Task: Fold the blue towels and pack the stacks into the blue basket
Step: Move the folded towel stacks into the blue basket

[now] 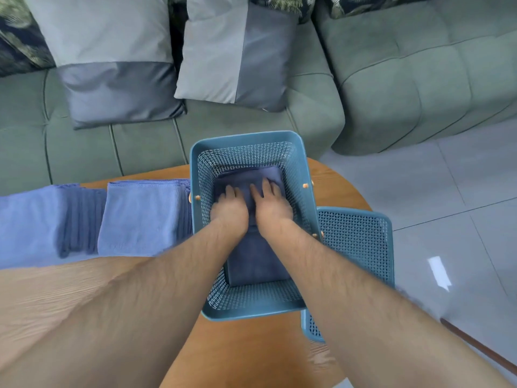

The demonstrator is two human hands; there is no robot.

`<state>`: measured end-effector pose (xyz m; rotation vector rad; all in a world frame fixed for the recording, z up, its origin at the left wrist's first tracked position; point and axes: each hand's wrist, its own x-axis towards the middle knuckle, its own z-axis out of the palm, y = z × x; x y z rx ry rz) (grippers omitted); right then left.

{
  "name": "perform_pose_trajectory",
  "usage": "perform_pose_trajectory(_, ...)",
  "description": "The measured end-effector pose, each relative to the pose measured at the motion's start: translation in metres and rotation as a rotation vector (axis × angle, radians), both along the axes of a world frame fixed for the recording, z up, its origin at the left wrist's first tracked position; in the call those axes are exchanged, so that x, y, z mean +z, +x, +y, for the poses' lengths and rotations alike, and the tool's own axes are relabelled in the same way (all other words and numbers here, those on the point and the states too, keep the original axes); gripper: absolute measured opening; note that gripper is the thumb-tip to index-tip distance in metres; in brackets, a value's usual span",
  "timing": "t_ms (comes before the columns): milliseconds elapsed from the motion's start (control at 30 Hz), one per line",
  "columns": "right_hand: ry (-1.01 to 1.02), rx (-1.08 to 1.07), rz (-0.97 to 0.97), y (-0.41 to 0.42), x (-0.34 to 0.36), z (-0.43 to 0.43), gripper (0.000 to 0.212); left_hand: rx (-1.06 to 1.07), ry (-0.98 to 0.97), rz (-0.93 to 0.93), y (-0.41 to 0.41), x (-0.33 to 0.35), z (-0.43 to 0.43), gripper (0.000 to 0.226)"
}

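Note:
The blue perforated basket point(246, 141) stands on the round wooden table point(251, 354). Inside it lie folded dark blue towels point(256, 261) that cover its floor. Both my hands reach into the basket and press down on the towels at its far end. My left hand point(230, 207) lies flat with fingers extended. Beside it, my right hand point(271, 201) also lies flat, fingers spread. Left of the basket a folded stack of lighter blue towels point(142, 217) rests on the table, and another stack point(36, 222) lies further left.
The basket's blue perforated lid point(361, 242) lies on the table to the right, partly under the basket. A grey-green sofa point(391, 79) with two grey cushions point(117, 65) stands beyond the table. Pale tiled floor point(447, 219) is on the right.

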<state>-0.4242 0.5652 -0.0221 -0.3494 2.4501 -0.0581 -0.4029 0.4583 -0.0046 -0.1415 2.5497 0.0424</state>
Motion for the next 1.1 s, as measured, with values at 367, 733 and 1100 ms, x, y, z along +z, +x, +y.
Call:
perform_pose_trajectory(367,-0.221,-0.075,0.255,0.031,0.098,-0.01,0.068,-0.106,0.327,0.442,0.036,0.095,-0.025,0.066)
perform_pose_trajectory(733,-0.376,0.119,0.25,0.089,0.137,-0.145,0.053,0.328,0.195,0.372,0.1,0.104,-0.167,0.057)
perform_pose_trajectory(1100,-0.181,-0.234,0.09,0.107,0.095,-0.19,0.059,0.545,0.395,0.178,0.118,0.065,-0.205,0.058)
